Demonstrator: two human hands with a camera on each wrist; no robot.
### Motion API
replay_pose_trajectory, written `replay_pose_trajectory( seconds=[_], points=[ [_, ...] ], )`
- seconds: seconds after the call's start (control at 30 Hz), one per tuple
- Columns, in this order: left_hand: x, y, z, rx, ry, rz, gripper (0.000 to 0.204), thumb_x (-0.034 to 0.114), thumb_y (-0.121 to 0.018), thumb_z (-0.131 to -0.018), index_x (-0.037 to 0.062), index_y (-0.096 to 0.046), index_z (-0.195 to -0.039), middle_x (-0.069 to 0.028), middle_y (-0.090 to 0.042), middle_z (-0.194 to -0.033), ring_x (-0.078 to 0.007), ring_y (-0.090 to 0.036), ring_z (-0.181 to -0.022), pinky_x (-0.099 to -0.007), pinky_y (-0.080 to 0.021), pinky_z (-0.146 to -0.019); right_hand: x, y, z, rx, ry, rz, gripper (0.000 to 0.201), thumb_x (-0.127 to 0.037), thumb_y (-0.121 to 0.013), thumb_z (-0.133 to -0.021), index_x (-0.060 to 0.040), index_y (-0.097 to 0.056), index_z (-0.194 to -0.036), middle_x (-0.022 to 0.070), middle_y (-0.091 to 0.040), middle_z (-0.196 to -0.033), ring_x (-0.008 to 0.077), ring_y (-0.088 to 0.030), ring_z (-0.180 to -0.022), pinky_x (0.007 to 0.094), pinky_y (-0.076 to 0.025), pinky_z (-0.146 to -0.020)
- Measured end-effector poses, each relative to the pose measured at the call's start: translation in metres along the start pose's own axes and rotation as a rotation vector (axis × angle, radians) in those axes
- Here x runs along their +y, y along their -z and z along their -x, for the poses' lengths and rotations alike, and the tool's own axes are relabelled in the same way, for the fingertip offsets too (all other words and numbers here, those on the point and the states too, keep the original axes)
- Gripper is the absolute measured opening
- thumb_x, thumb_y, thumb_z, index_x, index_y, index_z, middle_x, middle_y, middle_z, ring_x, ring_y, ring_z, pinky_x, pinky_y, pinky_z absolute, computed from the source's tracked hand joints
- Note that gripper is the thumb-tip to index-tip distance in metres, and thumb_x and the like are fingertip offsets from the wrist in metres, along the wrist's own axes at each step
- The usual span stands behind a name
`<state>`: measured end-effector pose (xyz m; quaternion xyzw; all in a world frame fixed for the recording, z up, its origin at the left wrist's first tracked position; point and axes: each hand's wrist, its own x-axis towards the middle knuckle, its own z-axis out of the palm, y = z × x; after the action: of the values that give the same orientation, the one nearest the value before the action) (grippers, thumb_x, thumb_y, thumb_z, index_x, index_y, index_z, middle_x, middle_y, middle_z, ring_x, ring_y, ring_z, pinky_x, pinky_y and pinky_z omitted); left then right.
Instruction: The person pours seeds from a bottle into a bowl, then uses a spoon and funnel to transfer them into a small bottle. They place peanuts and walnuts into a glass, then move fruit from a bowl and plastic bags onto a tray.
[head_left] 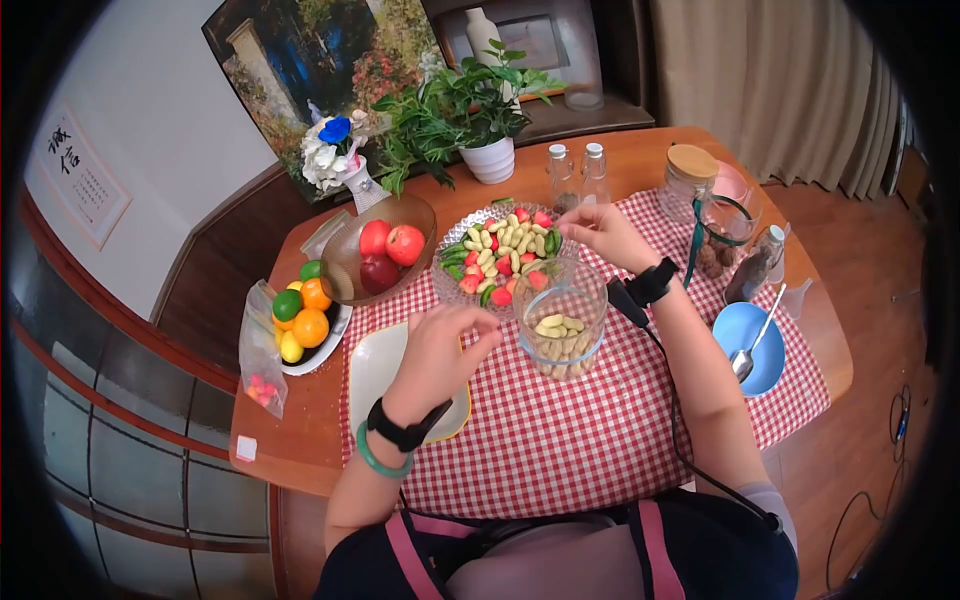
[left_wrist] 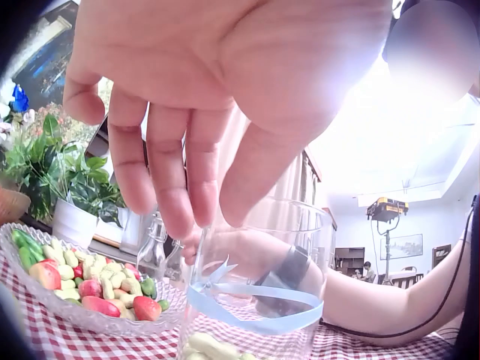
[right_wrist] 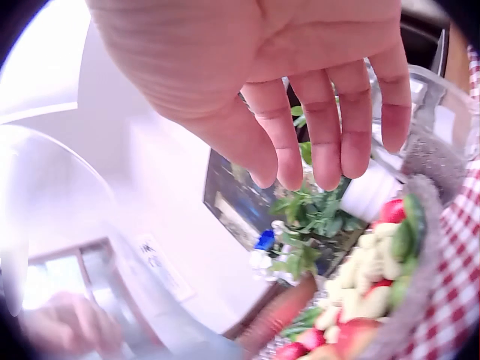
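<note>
A clear glass jar (head_left: 563, 325) with a pale blue ribbon stands before me, with peanuts (head_left: 560, 345) at its bottom. Close to the left of its rim, my left hand (head_left: 440, 355) hangs with loosely bent fingers and nothing between them. My right hand (head_left: 610, 238) hovers beside the right edge of a cut-glass bowl (head_left: 448, 290). Its fingers (right_wrist: 326, 161) are relaxed and empty in the right wrist view. The bowl is heaped with peanuts (left_wrist: 112, 277), small red fruits (left_wrist: 101, 306) and green pieces (left_wrist: 26, 244).
Left of the jar are a cream tray (head_left: 375, 365), a brown bowl (head_left: 345, 280) of red fruit and a plate (head_left: 335, 335) of citrus. To the right stand a wooden-lidded jar (head_left: 690, 180), a dark-filled bottle (head_left: 755, 265) and a blue bowl (head_left: 735, 325) with a spoon.
</note>
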<state>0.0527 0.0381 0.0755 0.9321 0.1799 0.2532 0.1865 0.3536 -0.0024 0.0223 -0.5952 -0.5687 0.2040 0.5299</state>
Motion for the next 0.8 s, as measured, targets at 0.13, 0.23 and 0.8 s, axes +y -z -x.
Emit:
replay_pose_trajectory(
  seconds=[0.13, 0.23, 0.8],
  points=[
    [-0.019, -0.016, -0.046, 0.036, 0.080, 0.011, 0.016, 0.016, -0.069, -0.079, 0.0049, -0.069, -0.090, -0.0066, -0.068, -0.078, -0.0161, -0.065, -0.071, -0.0282, -0.052, -0.068, 0.036, -0.014, -0.001, 0.110, 0.046, 0.340, 0.025, -0.013, -0.069, -0.078, 0.0001, -0.065, -0.098, 0.0170, -0.066, -0.090, 0.0275, -0.064, -0.081, 0.0356, -0.050, -0.073],
    [-0.035, -0.030, -0.067, -0.056, 0.199, 0.009, 0.015, 0.017, -0.069, -0.079, 0.0051, -0.069, -0.089, -0.0066, -0.068, -0.074, -0.0135, -0.066, -0.069, -0.0273, -0.053, -0.068, 0.040, -0.028, 0.002, 0.213, -0.103, 0.493, 0.036, -0.013, -0.068, -0.077, -0.0004, -0.059, -0.108, 0.0208, -0.065, -0.096, 0.0346, -0.063, -0.087, 0.0404, -0.050, -0.077],
    [-0.081, -0.098, -0.128, -0.299, 0.301, -0.259, 0.027, 0.033, -0.079, -0.069, 0.0105, -0.071, -0.082, -0.0066, -0.069, -0.078, -0.0211, -0.066, -0.072, -0.0304, -0.052, -0.072, 0.038, -0.025, 0.008, 0.051, -0.246, 0.356, 0.057, -0.015, -0.069, -0.073, -0.0014, -0.046, -0.123, 0.0287, -0.062, -0.103, 0.0400, -0.060, -0.100, 0.0424, -0.048, -0.086]
  ],
)
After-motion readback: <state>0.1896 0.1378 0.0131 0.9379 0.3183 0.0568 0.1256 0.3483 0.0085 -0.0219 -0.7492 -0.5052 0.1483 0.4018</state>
